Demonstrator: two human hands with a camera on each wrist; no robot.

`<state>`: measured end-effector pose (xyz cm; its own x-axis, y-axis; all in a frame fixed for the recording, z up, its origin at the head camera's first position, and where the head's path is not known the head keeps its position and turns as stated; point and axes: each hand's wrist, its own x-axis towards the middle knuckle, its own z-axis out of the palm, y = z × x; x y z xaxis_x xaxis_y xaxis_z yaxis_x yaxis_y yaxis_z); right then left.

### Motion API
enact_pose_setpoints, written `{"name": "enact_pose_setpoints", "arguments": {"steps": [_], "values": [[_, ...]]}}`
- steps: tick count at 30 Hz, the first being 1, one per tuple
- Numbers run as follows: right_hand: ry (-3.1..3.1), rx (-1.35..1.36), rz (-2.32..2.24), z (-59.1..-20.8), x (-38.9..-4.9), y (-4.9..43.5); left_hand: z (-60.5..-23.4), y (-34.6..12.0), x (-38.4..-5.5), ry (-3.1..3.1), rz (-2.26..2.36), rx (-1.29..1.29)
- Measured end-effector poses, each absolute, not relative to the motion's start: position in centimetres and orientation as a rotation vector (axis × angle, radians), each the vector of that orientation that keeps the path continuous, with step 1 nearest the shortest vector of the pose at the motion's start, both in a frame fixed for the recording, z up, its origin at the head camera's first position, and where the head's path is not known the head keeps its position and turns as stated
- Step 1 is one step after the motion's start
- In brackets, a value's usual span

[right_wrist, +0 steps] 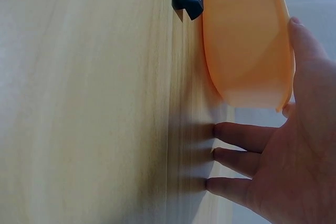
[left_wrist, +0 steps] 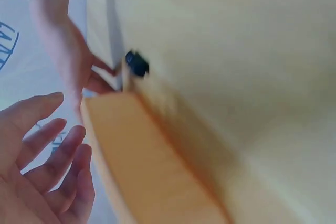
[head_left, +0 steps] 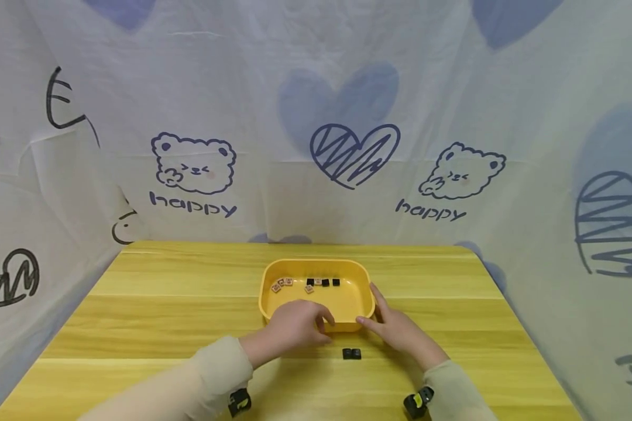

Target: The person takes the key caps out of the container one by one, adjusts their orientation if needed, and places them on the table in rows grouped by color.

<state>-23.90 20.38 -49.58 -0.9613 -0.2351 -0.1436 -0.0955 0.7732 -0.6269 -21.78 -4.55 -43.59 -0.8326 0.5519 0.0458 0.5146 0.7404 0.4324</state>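
A yellow plastic tray (head_left: pixel 347 326) stands on the wooden table, with several small black and pale pink-marked pieces (head_left: pixel 288 282) along its far side. My left hand (head_left: pixel 297 323) hovers by the tray's front rim with fingers loosely bent; nothing shows between them in the left wrist view. At the front right corner my right hand (head_left: pixel 400 333) touches the tray, thumb on the rim. The right wrist view shows its other fingers (right_wrist: pixel 244 136) mostly straight, some reaching to the table. Two black keycaps (head_left: pixel 351 354) lie side by side in front of the tray.
The wooden table (head_left: pixel 179 280) extends around the tray on all sides. A whitish cloth (head_left: pixel 274 193) printed with hearts and bear faces hangs behind it and at both sides. Black wrist straps (head_left: pixel 418 402) are on both sleeves.
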Motion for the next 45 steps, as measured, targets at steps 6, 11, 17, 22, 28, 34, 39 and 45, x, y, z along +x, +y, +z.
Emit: {"name": "enact_pose_setpoints", "arguments": {"steps": [6, 11, 17, 22, 28, 34, 39, 45], "values": [[2.746, -0.257, -0.964, -49.4, -23.9, 20.3, -40.8, -4.9, -23.8, 2.822, 0.432, 0.997], [2.735, -0.244, -0.968, -49.2, -23.7, 20.3, -39.5, -4.9, -25.8, 2.772, 0.284, 1.053], [2.733, -0.245, -0.974, -49.0, -23.7, 20.4, -39.9, -4.8, -28.9, 2.781, 0.113, 1.143], [2.733, -0.253, -0.980, -49.0, -23.9, 20.3, -40.8, -4.8, -31.2, 2.751, 0.032, 1.210], [2.733, -0.252, -0.975, -49.2, -23.8, 20.3, -42.0, -4.7, -33.2, 2.652, -0.093, 1.241], [2.739, -0.251, -0.963, -49.3, -23.7, 20.4, -42.6, -3.7, -33.8, 2.567, -0.220, 1.200], [2.750, -0.261, -0.961, -49.4, -23.7, 20.5, -43.8, -2.6, -34.8, 2.532, -0.301, 1.274], [2.750, -0.264, -0.957, -49.5, -23.9, 20.3, -45.4, -2.4, -36.3, 2.533, -0.285, 1.304]]}}
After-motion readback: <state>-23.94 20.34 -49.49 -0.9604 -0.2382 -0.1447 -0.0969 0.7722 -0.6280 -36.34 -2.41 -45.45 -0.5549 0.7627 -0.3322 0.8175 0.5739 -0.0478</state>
